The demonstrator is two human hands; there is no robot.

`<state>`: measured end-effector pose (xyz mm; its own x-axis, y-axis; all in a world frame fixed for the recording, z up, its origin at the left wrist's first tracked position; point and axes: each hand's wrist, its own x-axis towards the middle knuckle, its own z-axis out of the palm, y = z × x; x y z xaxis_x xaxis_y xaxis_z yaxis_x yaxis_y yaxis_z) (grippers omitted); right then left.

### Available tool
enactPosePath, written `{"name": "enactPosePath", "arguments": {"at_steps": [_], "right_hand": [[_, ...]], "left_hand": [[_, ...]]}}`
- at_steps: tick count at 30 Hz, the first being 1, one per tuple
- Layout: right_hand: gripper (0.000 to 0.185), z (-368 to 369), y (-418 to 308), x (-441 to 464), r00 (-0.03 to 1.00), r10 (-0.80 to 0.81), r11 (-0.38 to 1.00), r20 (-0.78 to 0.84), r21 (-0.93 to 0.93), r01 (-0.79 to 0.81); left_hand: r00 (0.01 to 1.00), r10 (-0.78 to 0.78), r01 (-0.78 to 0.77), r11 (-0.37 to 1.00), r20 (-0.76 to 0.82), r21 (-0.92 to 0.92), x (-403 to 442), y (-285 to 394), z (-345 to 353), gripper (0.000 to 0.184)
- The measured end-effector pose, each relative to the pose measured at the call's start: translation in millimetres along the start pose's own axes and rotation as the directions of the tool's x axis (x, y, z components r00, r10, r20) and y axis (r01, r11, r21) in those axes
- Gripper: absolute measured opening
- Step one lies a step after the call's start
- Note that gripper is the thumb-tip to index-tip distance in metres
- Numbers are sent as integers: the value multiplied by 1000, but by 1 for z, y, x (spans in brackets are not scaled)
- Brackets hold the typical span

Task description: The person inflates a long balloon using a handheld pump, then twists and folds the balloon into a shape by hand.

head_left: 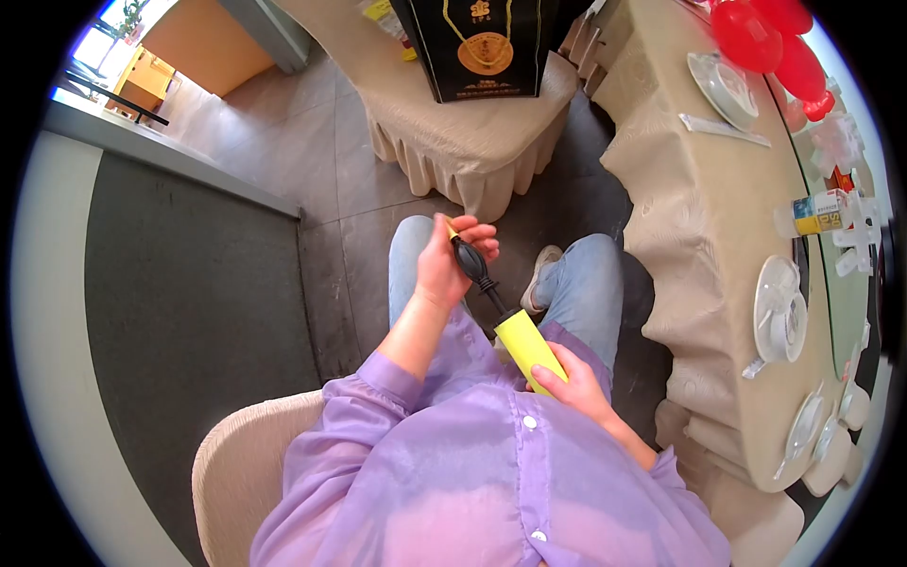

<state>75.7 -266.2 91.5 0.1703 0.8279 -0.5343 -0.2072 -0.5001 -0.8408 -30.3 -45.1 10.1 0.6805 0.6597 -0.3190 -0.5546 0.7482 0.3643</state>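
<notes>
My right hand [570, 380] is wrapped round the yellow barrel of a balloon hand pump [529, 348], held at a slant over my lap. The pump's black rod and black bulb-shaped end point up and left, toward my left hand [452, 257]. That hand's thumb and fingers are closed about a small yellow-orange piece [452, 231] at the tip of the pump. It looks like the limp rubber of a deflated balloon, mostly hidden by the fingers.
A black gift bag [487, 47] stands on a cloth-covered chair [472, 137] ahead. To my right is a table [690, 217] with a pleated cloth, wrapped tableware [782, 307], a small cup [812, 215] and red balloons [746, 36]. A dark panel [189, 350] rises at left.
</notes>
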Motion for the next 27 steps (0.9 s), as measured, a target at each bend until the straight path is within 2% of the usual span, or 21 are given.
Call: {"name": "enactPosePath", "arguments": {"at_steps": [2,4,5,8,9,11,14,18,20,24,27], "right_hand": [[45,1,3,3,1000,4,999,-22,32,-4],[47,1,1,2,999,44,997,-15,58,-43],[49,0,0,2,996,84,993,-10,80,-83],[48,4,4,9,998,60,997,-32,57,-59],[48,3,0,13,997,62,997,-35,57,-60],[50,2,-10,20,973,210,976,98,34,-214],[52,-1,-11,12,973,225,972,51,52,-228],[52,-11,-8,-14,976,219,976,7,9,-219],[51,-18,1,-24,997,68,987,-33,-144,-72],[50,-19,6,-33,993,104,989,-60,-102,-110],[50,-11,12,-26,997,36,993,-75,-112,-44]], "left_hand": [[1000,-4,4,998,4,61,2,-7,-9,32],[999,-20,20,1000,26,-13,-4,-15,2,29],[987,-17,27,998,-161,64,-10,-20,15,28],[982,-53,56,998,-180,16,-7,-27,-2,27],[961,-37,45,999,-275,24,-5,-25,6,27],[960,-3,21,998,-281,62,12,-22,-13,27],[944,48,-10,993,-327,117,24,-14,-13,27],[926,-11,58,992,-378,114,23,-25,-3,26],[930,-41,87,990,-365,111,25,-29,1,25],[924,-80,122,988,-373,91,22,-43,2,26],[922,-77,119,989,-381,90,17,-47,2,26]]}}
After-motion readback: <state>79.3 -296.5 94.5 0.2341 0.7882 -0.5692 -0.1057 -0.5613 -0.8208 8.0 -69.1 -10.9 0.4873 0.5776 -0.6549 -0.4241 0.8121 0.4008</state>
